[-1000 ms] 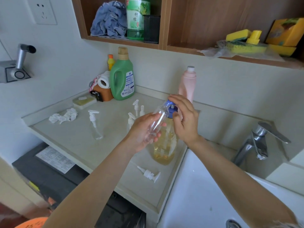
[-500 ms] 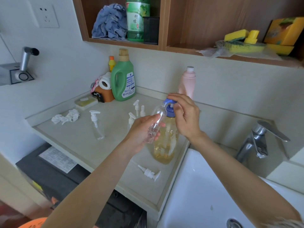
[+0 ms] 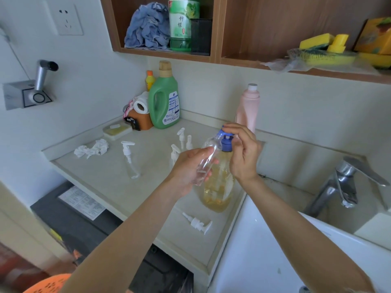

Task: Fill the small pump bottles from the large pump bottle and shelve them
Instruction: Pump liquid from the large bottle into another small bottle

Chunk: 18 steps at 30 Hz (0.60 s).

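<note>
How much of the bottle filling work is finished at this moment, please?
Done: nothing shelved; pump head lies removed on the counter. In hand: left hand holds a clear small bottle at the large bottle pump, right hand on top. Left: capped small bottles stand unshelved.

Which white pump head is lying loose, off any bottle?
The pump head lying flat at the counter's front edge, before the large bottle; the others stand screwed onto small bottles.

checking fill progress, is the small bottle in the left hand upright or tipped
Tipped. The small clear bottle, gripped by the left hand, leans with its open neck toward the large pump bottle's blue pump.
</note>
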Available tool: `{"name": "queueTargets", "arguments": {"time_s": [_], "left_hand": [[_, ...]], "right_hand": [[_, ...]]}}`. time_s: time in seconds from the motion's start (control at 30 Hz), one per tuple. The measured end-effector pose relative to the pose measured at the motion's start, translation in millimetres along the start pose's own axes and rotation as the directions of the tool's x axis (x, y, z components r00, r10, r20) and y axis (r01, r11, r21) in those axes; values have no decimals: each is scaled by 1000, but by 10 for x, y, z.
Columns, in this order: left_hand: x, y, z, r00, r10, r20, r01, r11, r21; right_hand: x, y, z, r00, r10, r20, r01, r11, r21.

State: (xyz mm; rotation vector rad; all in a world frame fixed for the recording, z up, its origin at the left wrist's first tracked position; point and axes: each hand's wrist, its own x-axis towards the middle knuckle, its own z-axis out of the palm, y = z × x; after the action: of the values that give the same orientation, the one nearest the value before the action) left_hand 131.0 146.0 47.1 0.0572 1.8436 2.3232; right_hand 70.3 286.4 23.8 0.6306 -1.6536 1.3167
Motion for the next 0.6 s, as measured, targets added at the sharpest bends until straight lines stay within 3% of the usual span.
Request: {"name": "queueTargets", "arguments": {"time_s": [0.27,0.4,0.6], "left_hand": [[1,-85,-14,1000,-5,-12,6,999,38],[-8,-5,11,999,30,-17,-30,998,49],[33,27,38,999,46,1,-46,997,59]], "right_hand": [[-59,-49,85,998,1,-55,-5,997,-82],[93,-133,46,999,-35,-9,34,992,-121],[196,-113,-46,995,47,90,-42,997,-63]]}}
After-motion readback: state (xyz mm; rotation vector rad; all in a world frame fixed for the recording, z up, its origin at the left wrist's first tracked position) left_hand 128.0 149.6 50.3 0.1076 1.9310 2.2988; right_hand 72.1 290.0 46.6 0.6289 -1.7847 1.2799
